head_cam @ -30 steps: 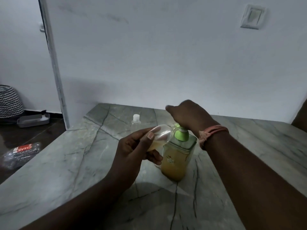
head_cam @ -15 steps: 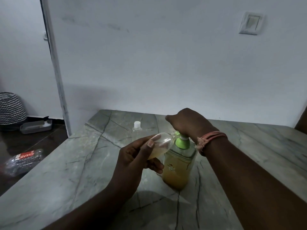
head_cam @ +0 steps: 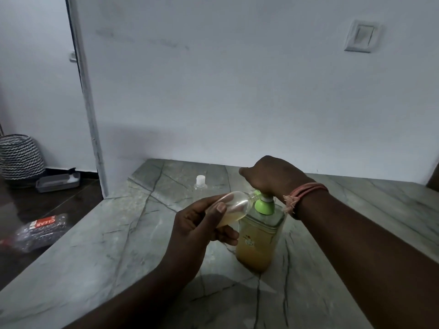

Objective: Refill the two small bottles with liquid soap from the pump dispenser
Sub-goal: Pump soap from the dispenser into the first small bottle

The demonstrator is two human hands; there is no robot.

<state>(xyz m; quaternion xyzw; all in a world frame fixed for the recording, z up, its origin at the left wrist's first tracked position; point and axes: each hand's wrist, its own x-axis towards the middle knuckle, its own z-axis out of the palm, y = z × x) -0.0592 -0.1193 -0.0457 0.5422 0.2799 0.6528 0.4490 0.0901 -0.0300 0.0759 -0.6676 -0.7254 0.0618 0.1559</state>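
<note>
Gripped on its side in the left hand (head_cam: 194, 230), thumb on top & fingers curled beneath, a small clear bottle (head_cam: 234, 207) points its mouth at the green spout of the pump dispenser (head_cam: 260, 236); yellowish soap pools in its lower half. Right hand (head_cam: 273, 178), closed over the pump head, bears down from above. Dispenser stands upright on a grey marble counter (head_cam: 118, 245), amber liquid approx. two-thirds up. Second small bottle (head_cam: 200, 185), white cap on, stands behind, nr the wall.
</note>
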